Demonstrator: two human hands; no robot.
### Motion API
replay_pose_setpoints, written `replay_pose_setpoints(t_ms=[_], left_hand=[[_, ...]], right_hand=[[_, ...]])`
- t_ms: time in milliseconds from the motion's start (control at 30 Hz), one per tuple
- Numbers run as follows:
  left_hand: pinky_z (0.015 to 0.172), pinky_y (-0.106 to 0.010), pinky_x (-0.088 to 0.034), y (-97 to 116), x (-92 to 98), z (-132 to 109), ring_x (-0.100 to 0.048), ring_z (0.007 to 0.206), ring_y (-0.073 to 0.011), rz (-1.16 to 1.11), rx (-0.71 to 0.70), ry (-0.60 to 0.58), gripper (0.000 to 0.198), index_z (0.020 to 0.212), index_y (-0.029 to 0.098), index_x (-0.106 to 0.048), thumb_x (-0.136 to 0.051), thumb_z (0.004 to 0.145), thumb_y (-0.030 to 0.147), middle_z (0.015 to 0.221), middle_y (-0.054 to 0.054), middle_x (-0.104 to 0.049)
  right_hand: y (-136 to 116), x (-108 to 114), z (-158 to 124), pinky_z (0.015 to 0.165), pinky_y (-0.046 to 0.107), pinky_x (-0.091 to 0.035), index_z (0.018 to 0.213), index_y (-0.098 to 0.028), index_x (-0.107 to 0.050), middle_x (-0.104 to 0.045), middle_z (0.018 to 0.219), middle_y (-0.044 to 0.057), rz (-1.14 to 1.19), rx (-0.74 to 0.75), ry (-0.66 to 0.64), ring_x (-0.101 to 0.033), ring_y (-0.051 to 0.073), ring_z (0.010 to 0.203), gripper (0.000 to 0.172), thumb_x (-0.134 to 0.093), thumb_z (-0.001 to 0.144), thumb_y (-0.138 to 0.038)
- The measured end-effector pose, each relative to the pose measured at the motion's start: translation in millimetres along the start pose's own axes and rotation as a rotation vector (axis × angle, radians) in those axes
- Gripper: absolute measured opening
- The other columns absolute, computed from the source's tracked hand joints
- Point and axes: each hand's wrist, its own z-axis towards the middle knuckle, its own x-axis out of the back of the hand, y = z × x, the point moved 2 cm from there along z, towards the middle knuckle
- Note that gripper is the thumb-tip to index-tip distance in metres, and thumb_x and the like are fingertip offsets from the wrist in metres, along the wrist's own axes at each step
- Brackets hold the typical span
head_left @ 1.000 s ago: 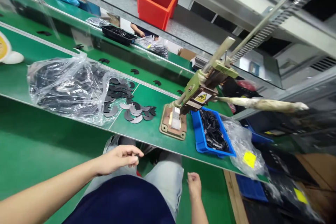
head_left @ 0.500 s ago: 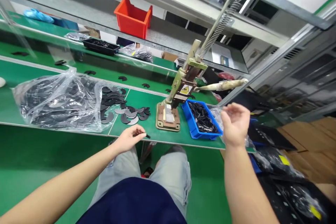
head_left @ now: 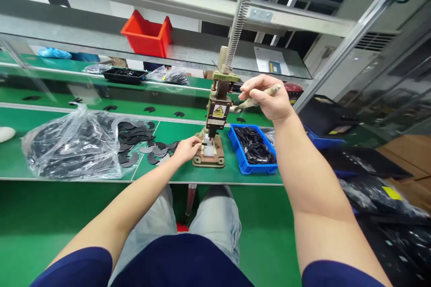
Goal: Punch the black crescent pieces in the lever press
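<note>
My left hand (head_left: 187, 149) pinches a small black part (head_left: 204, 144) at the base of the hand press (head_left: 218, 114), under its ram. Around the press lever (head_left: 251, 102), my right hand (head_left: 271, 101) is curled near the lever's end. Right of the press base sits a blue tray (head_left: 247, 168) with many black parts in it. Curved black pieces (head_left: 129, 139) lie loose to the left, beside a large clear bag (head_left: 74, 143) filled with dark pieces.
A red bin (head_left: 146, 38) stands on the grey shelf above. Behind the bench edge, several dark curved pieces (head_left: 150, 109) lie spaced on a green strip, with a black tray (head_left: 124, 76) farther back. A metal post (head_left: 350, 49) slants at the right.
My left hand has moved from the bench's front edge onto the press base with the small part. My right hand has gone up to the lever and closed on it. The view has shifted.
</note>
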Motion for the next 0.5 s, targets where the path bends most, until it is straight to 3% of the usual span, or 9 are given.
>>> replay_pose_setpoints(t_ms=[100,233,367,500], left_hand=[[0.091,-0.034,-0.055,-1,-11.1,14,-0.073,0.097,-0.0227,0.133,-0.057,-0.045,0.02,0.103,0.021,-0.076,-0.061,0.097,0.033,0.104,-0.007,-0.08],[0.102,-0.038,-0.054,-2,-21.5,29,-0.07,0.109,-0.0251,0.304,-0.271,-0.113,0.024,0.106,0.02,-0.077,-0.054,0.101,0.024,0.111,-0.011,-0.077],[0.106,-0.043,-0.054,1,-23.6,39,-0.067,0.116,-0.0274,0.389,-0.44,-0.21,0.031,0.114,0.019,-0.077,-0.05,0.099,0.015,0.121,-0.014,-0.073],[0.107,-0.042,-0.055,-5,-20.9,46,-0.067,0.116,-0.0261,0.337,-0.469,-0.27,0.032,0.114,0.019,-0.078,-0.051,0.099,0.014,0.12,-0.013,-0.073]], right_hand=[[3,0,-3,0.066,0.03,-0.06,0.075,-0.016,-0.068,-0.073,0.077,0.005,-0.007,0.001,-0.007,-0.07,0.014,0.067,0.043,-0.083,0.081,-0.056],[4,0,-4,0.063,0.03,-0.058,0.057,-0.02,-0.054,-0.053,0.051,-0.002,-0.049,0.035,0.076,-0.058,0.011,0.051,0.055,-0.075,0.086,-0.062],[0,-12,-15,0.061,0.031,-0.056,0.055,-0.022,-0.047,-0.044,0.05,-0.004,-0.11,0.063,0.206,-0.052,0.01,0.05,0.055,-0.071,0.093,-0.054],[7,-30,-64,0.071,0.041,-0.059,0.051,-0.023,-0.045,-0.048,0.053,-0.001,-0.224,0.08,0.332,-0.053,0.014,0.054,0.051,-0.07,0.091,-0.041]])
